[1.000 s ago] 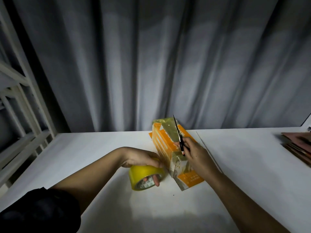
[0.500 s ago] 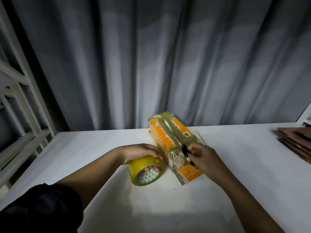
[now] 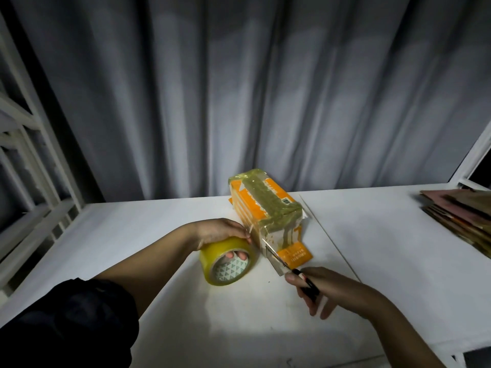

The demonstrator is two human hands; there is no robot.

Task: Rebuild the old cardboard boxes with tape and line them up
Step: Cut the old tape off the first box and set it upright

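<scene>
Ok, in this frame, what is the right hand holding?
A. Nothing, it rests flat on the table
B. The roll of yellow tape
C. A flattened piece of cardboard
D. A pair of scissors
D: the right hand grips scissors, their blades open toward the tape running between the orange box and the tape roll, which the left hand holds.

Grey curtains (image 3: 265, 88) are hanging in deep folds across the whole back of the room, dimly lit — light is pooling brightest on the white table (image 3: 159, 224) below them. A white metal frame (image 3: 32, 144) is standing at the left, and a white window frame (image 3: 475, 155) is showing at the far right.
</scene>
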